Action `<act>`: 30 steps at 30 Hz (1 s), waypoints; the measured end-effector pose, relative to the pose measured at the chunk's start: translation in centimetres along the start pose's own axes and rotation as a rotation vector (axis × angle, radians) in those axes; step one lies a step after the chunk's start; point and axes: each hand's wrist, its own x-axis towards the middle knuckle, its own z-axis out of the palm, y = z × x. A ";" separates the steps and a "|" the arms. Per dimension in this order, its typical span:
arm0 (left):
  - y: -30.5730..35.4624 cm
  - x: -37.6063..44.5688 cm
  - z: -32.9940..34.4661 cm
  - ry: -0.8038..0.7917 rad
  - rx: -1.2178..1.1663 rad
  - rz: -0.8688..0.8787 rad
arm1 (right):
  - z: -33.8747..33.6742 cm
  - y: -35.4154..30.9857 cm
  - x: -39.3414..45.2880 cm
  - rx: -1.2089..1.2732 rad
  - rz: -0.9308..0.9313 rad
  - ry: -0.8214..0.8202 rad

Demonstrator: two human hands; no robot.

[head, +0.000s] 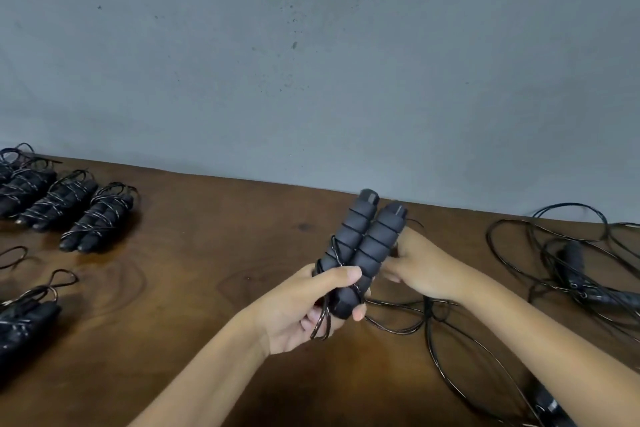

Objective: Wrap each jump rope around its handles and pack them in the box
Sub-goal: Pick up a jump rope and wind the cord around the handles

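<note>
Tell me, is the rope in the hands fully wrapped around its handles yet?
Not yet. A few turns circle the lower handles in the left hand; most cord trails loose on the table.

I count two hands in view, my left hand (pixel 298 308) and my right hand (pixel 420 265). Between them stand two dark foam handles (pixel 362 246), side by side. On the wooden table (pixel 207 253) at the left lie wrapped bundles (pixel 98 218): three I can tell apart in the far row, perhaps a fourth cut off at the edge, plus one nearer bundle (pixel 24 326). At the right lies one loose tangle (pixel 575 263); how many ropes are in it I cannot tell.
</note>
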 end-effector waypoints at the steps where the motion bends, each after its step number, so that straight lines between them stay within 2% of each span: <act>1: 0.0 0.1 0.1 0.011 -0.059 0.023 | 0.4 -0.1 -0.3 0.017 -0.020 -0.012; 4: 0.0 0.3 0.3 0.103 -0.049 0.065 | 1.0 -0.3 -0.8 0.043 -0.011 0.033; 8: -0.2 0.6 0.5 0.277 -0.045 0.084 | 1.1 -0.8 -1.8 -0.042 0.028 0.074; 14: -0.5 1.1 0.4 0.422 -0.043 0.101 | 0.3 -2.1 -3.1 -0.071 0.163 0.177; 19: -0.5 1.6 0.4 0.596 -0.088 0.121 | -0.2 -3.4 -3.9 0.091 0.224 0.197; 22: -0.1 1.7 -0.6 0.748 -0.146 0.159 | 0.4 -3.8 -4.2 0.112 0.253 0.191; 25: 0.6 1.4 -2.2 0.824 -0.118 0.167 | 0.4 -4.4 -4.5 0.133 0.246 0.228; 27: 0.9 1.2 -2.8 0.836 -0.069 0.161 | 0.1 -5.1 -4.5 0.066 0.209 0.252; 30: 0.8 1.3 -2.8 0.835 0.038 0.148 | -0.3 -6.8 -4.4 -0.197 0.107 0.310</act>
